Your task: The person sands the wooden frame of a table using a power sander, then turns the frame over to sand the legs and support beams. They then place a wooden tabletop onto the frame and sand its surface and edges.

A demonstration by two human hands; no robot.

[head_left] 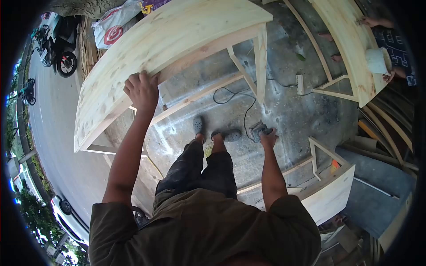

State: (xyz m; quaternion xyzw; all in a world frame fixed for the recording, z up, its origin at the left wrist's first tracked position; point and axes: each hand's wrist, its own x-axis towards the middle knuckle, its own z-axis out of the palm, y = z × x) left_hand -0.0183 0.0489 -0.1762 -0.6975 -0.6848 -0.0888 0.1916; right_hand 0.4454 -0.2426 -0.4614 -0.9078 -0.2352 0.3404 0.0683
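My left hand (142, 91) is closed over the near edge of a pale wooden table (173, 37), fingers curled at the rim of its top. The tabletop has darker smudges and stands on angled legs joined by a long low rail. Down at my right side, my right hand (269, 138) grips a grey power sander (257, 131), held apart from the table. Its black cord (246, 116) loops across the floor toward a white power strip (300, 84). What the sander's underside looks like is hidden.
Another wooden table (344, 48) stands at upper right, where a person's hand holds a white container (377, 61). A third wooden piece (328, 197) is behind me at right. Sacks (116, 24) lie beyond my table. A motorcycle (62, 55) stands by the road at left.
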